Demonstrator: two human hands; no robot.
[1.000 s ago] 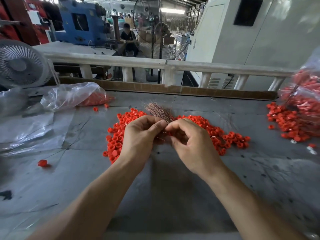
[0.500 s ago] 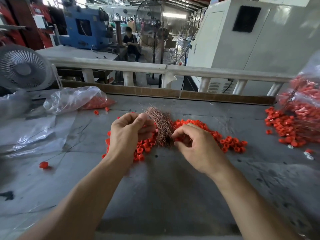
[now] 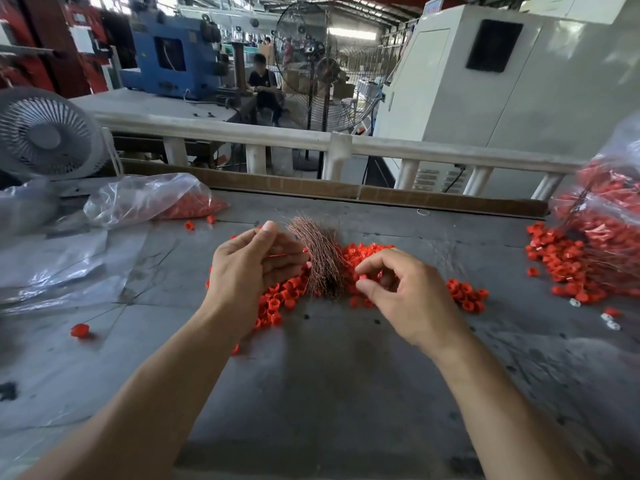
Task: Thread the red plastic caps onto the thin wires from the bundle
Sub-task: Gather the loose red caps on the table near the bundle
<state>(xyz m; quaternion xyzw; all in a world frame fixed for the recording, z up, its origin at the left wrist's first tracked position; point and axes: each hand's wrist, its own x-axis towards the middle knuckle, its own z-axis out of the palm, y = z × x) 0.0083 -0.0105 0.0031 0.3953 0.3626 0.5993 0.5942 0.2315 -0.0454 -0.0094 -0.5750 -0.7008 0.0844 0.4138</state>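
A bundle of thin copper-coloured wires (image 3: 322, 258) lies on the grey table (image 3: 332, 375), across a heap of red plastic caps (image 3: 282, 297). My left hand (image 3: 249, 271) is just left of the bundle with its thumb raised; a thin wire runs between its fingers toward the bundle. My right hand (image 3: 408, 299) is just right of the bundle. Thumb and forefinger of that hand pinch one red cap (image 3: 362, 277) over the heap.
More caps (image 3: 561, 258) spill from a clear bag (image 3: 609, 209) at the right edge. Another clear bag with caps (image 3: 149, 199) and loose plastic sheeting lie at the left. One cap on a wire (image 3: 79, 330) rests front left. A small fan (image 3: 45, 133) stands behind.
My hands have drawn apart from in front of the bundle. The left one moved left with its thumb lifted. The right one dipped into the caps and holds one.
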